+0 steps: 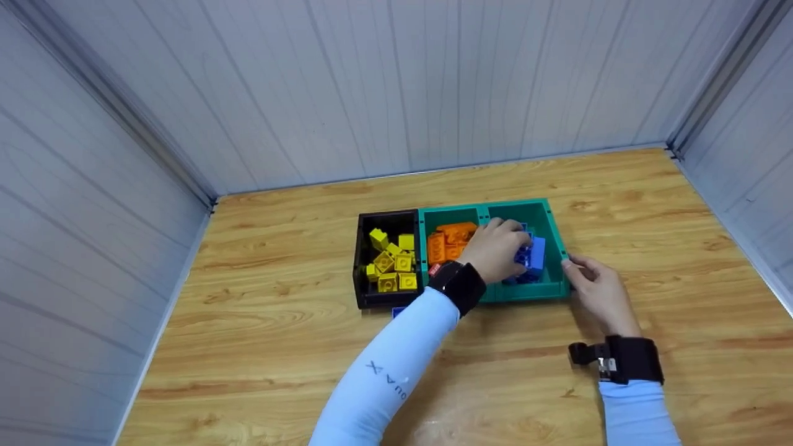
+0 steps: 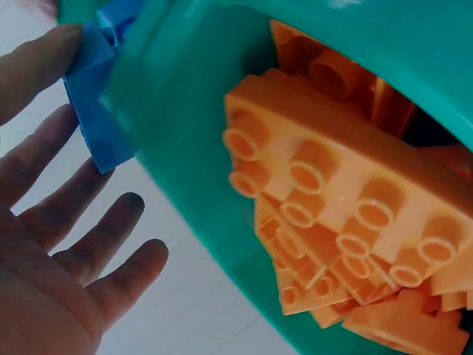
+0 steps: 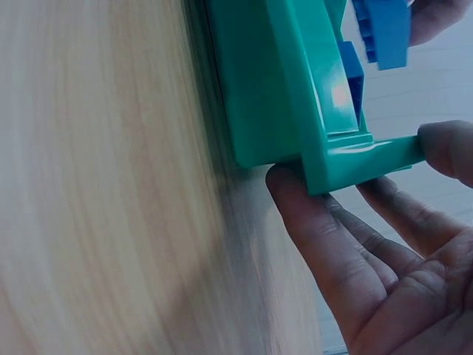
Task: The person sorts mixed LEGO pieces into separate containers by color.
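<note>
My left hand (image 1: 495, 251) pinches a blue toy building brick (image 2: 100, 111) between thumb and fingers, above the right green bin (image 1: 554, 232). Other blue bricks (image 1: 523, 279) lie in that bin, partly hidden by the hand. At the bin's right edge, my right hand (image 1: 601, 297) grips the rim, thumb on top and fingers underneath, as the right wrist view shows. Orange bricks (image 2: 347, 185) fill part of the middle green bin (image 1: 449, 215), beneath the left wrist.
On the left a black bin (image 1: 365, 223) holds several yellow bricks (image 1: 403, 263). A blue piece (image 1: 397, 311) lies by its front edge, partly covered by the left sleeve. The bins stand side by side on a wooden table (image 1: 260, 297), with pale panel walls (image 1: 372, 93) around it.
</note>
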The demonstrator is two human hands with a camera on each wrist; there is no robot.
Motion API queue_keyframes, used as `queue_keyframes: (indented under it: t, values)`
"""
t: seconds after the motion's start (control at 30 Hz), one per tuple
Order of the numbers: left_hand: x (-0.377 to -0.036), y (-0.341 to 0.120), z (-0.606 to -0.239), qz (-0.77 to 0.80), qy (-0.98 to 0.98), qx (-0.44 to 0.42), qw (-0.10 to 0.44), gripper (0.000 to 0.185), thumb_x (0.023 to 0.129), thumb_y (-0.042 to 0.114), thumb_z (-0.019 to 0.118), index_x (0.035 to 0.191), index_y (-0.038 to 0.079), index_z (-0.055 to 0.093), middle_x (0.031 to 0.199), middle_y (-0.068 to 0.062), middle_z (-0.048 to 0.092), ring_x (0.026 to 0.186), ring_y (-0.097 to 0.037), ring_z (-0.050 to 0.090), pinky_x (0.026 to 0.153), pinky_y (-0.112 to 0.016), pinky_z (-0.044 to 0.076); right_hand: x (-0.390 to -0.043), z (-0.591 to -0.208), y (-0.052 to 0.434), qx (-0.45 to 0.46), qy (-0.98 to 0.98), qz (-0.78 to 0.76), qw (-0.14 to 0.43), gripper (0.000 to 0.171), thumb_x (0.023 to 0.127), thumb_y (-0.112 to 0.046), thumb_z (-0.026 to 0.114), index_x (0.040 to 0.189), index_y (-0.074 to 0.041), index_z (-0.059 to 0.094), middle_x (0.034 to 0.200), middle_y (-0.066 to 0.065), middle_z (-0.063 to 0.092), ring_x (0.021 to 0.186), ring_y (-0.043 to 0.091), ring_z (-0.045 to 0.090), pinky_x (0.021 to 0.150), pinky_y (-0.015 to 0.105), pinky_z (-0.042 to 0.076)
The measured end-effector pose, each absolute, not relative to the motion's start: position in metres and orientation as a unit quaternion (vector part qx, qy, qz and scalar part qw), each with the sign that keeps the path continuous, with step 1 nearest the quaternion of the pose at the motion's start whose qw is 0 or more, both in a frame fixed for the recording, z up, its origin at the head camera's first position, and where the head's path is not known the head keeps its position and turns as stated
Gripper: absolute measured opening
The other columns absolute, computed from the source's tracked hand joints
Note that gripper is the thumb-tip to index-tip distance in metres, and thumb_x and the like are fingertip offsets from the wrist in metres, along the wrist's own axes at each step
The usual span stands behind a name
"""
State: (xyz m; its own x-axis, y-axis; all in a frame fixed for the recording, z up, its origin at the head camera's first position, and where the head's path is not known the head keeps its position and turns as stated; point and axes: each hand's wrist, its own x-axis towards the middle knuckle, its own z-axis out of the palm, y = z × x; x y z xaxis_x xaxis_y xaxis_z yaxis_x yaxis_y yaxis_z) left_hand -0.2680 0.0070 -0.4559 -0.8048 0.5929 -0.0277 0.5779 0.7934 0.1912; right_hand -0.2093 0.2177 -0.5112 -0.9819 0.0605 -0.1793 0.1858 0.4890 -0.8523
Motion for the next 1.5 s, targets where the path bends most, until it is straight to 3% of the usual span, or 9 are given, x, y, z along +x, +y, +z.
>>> queue_keyframes:
  t: [0.1,0.3,0.53,0.83,1.13,1.37,1.5]
  values:
    - [-0.27,0.006,-0.46,0.089,0.947,0.304,0.047,0.043,0.088,0.039,0.075,0.128,0.024,0.067,0.142,0.0,0.053,0.129,-0.022,0.045,0.11,-0.04,0.036,-0.208,-0.512,0.217,0.072,0.86,-0.501,0.064,0.073,0.098,-0.056,0.048,0.146,-0.001,0.046,0.135,0.025,0.056,0.123,0.035,0.052,0.077,0.014,0.046]
    - [-0.265,-0.008,-0.454,0.112,0.944,0.309,0.037,0.039,0.089,0.032,0.076,0.126,0.022,0.068,0.142,-0.004,0.052,0.13,-0.024,0.045,0.111,-0.038,0.035,-0.208,-0.512,0.215,0.07,0.856,-0.507,0.07,0.075,0.098,-0.058,0.047,0.147,-0.001,0.044,0.134,0.025,0.056,0.12,0.033,0.054,0.077,0.018,0.05]
    - [-0.246,-0.05,-0.446,0.167,0.93,0.326,-0.028,0.028,0.09,0.021,0.075,0.116,0.014,0.072,0.123,-0.005,0.06,0.114,-0.021,0.051,0.098,-0.029,0.044,-0.21,-0.512,0.212,0.069,0.858,-0.505,0.069,0.074,0.098,-0.056,0.048,0.146,0.001,0.045,0.136,0.026,0.055,0.122,0.034,0.053,0.078,0.015,0.048]
    - [-0.203,-0.127,-0.457,0.21,0.926,0.307,-0.057,0.027,0.086,0.013,0.078,0.112,0.007,0.071,0.114,-0.007,0.061,0.104,-0.022,0.055,0.088,-0.028,0.05,-0.211,-0.511,0.214,0.074,0.855,-0.509,0.068,0.074,0.098,-0.055,0.049,0.145,0.002,0.046,0.134,0.026,0.056,0.115,0.03,0.057,0.08,0.027,0.056]
    - [-0.161,-0.172,-0.487,0.204,0.939,0.276,-0.01,0.031,0.085,0.019,0.08,0.112,0.007,0.071,0.115,-0.01,0.063,0.106,-0.027,0.058,0.092,-0.038,0.051,-0.21,-0.509,0.217,0.075,0.867,-0.488,0.067,0.073,0.099,-0.056,0.047,0.146,0.0,0.046,0.135,0.026,0.055,0.119,0.036,0.054,0.079,0.023,0.053]
    - [-0.145,-0.177,-0.502,0.205,0.944,0.257,0.006,0.043,0.082,0.025,0.083,0.118,0.005,0.07,0.126,-0.016,0.06,0.116,-0.033,0.054,0.1,-0.043,0.047,-0.209,-0.51,0.219,0.077,0.868,-0.484,0.08,0.078,0.098,-0.061,0.044,0.148,-0.001,0.042,0.14,0.027,0.051,0.127,0.039,0.049,0.097,0.047,0.047]
    - [-0.139,-0.177,-0.507,0.2,0.946,0.255,-0.003,0.046,0.081,0.025,0.084,0.119,0.004,0.069,0.131,-0.018,0.057,0.121,-0.035,0.051,0.103,-0.046,0.044,-0.209,-0.51,0.219,0.072,0.867,-0.487,0.078,0.076,0.098,-0.059,0.045,0.148,-0.001,0.043,0.138,0.027,0.053,0.124,0.038,0.052,0.09,0.035,0.051]
